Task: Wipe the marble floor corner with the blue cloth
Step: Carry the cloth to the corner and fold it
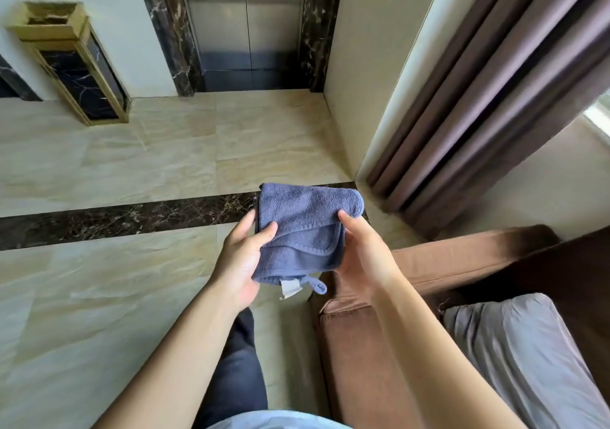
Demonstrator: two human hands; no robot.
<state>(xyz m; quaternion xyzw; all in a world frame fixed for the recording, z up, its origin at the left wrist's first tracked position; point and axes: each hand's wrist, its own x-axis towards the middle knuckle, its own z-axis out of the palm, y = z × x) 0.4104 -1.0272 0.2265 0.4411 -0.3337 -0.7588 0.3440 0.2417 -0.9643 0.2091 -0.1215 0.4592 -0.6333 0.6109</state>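
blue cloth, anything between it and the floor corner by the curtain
Nothing visible. Both hands, left and right, hold the folded cloth in the air. The floor up to the corner is bare; the curtain hangs right of it and the sofa sits nearer, off to the right.

Both hands hold a folded blue cloth (302, 230) above the pale marble floor (109, 161), the left hand (242, 257) gripping its left edge, the right hand (364, 252) its right, beside a brown sofa (379, 346) and curtain (488, 98).
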